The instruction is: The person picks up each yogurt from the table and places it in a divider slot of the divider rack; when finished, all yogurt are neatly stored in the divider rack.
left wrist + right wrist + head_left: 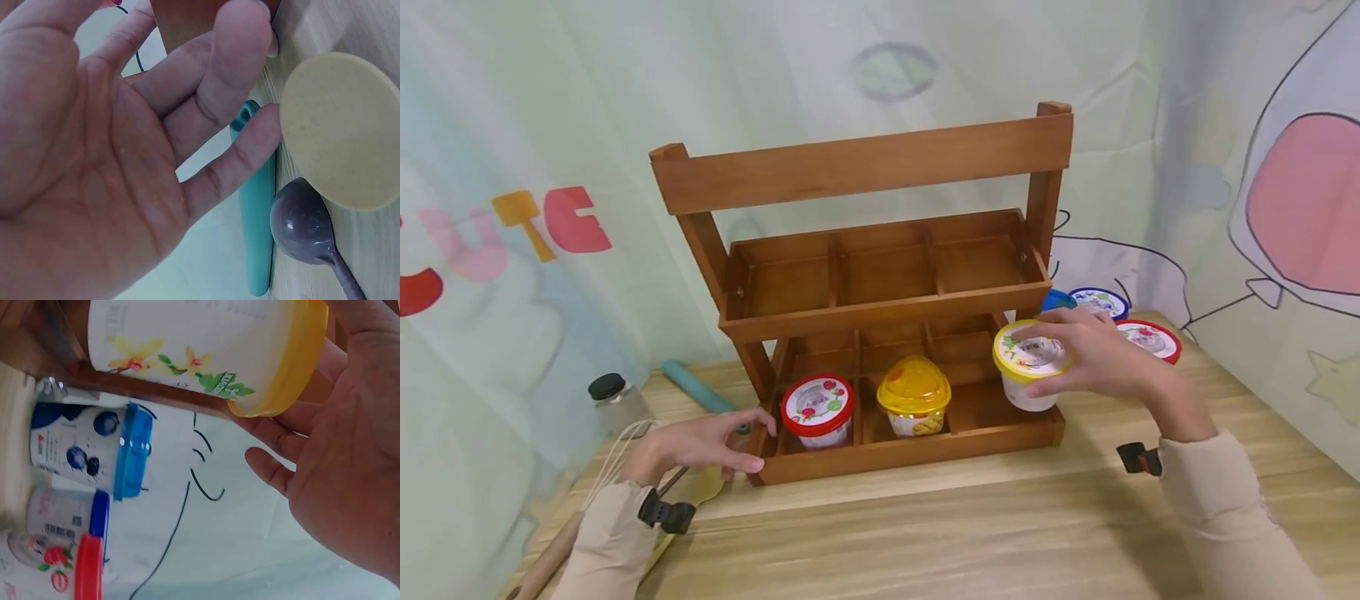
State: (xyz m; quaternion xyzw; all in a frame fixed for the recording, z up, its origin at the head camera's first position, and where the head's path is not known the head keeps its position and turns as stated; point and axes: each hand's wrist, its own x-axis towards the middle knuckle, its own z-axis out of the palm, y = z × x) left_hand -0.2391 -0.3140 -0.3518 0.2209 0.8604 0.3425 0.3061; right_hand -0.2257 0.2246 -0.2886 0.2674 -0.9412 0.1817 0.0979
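Observation:
A two-tier wooden rack [862, 305] with divided compartments stands against the backdrop. My right hand [1097, 354] grips a white yogurt cup with a yellow lid [1033, 350] at the lower tier's right front compartment. Flowers on that cup's side show in the right wrist view. To its left on the lower tier sit a yellow dome-lidded cup [913, 396] and a red-lidded cup [817, 411]. My left hand [707, 443] is at the rack's lower left corner, fingers spread and relaxed, with nothing in the palm [94, 156].
Right of the rack stand a red-lidded cup [47, 565], a dark-blue-lidded cup [1101, 302] and a light-blue-lidded blueberry cup [87, 447]. On the left lie a teal-handled utensil [696, 385], a pale yellow round utensil head [344, 131], a grey ladle [303, 222] and a black-capped jar [621, 400].

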